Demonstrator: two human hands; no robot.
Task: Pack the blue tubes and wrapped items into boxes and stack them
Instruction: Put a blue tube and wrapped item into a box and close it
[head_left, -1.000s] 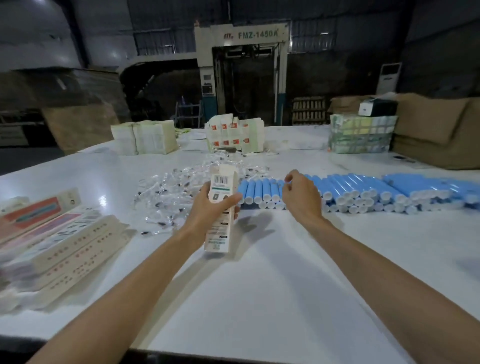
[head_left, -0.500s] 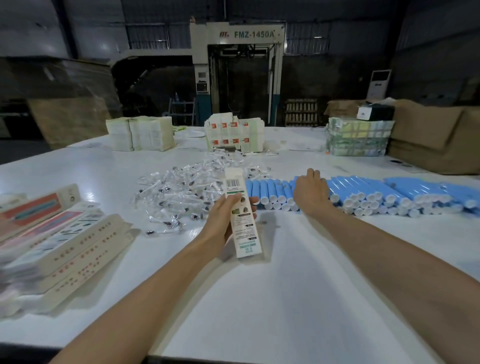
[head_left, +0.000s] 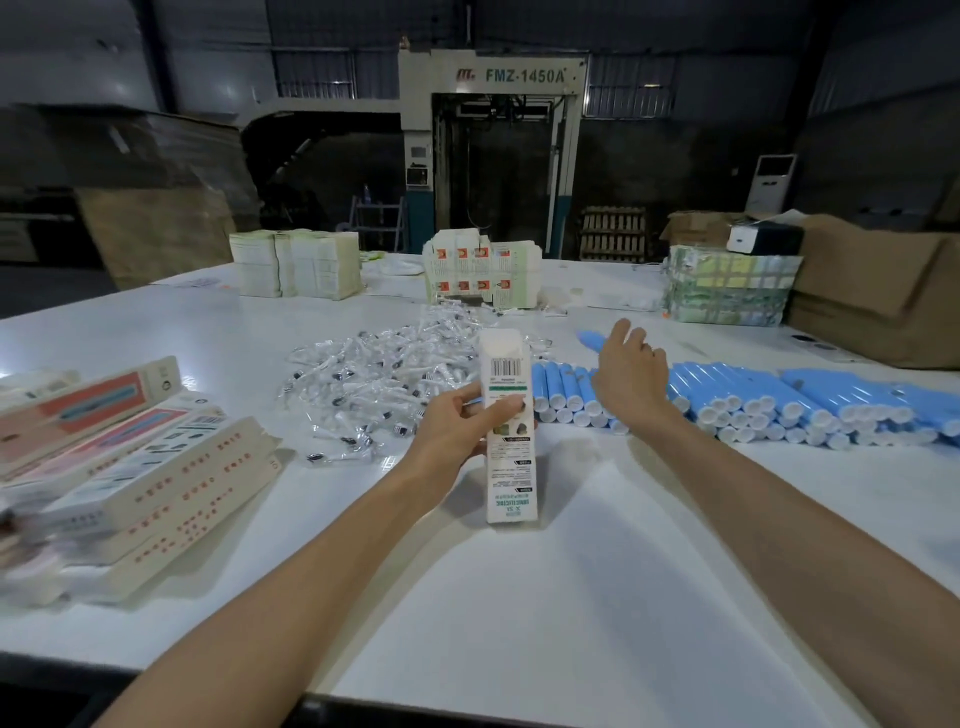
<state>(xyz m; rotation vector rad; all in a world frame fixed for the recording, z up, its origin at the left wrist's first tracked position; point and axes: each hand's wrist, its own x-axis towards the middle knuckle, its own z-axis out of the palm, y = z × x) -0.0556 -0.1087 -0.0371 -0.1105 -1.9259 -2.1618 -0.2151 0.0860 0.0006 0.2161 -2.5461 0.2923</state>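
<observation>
Left hand around upright box, right hand around blue tube

I am working in a packaging factory: an FMZ-1450A machine is standing behind my white table, where blue tubes are lying in bulk.

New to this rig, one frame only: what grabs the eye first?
The long row of blue tubes runs along the right side of the white table. The right hand is over the row's left end and seems to grip a single tube. At centre the left hand holds a white box upright, with a heap of clear wrapped items behind it and stacked boxes at the left edge.
</observation>
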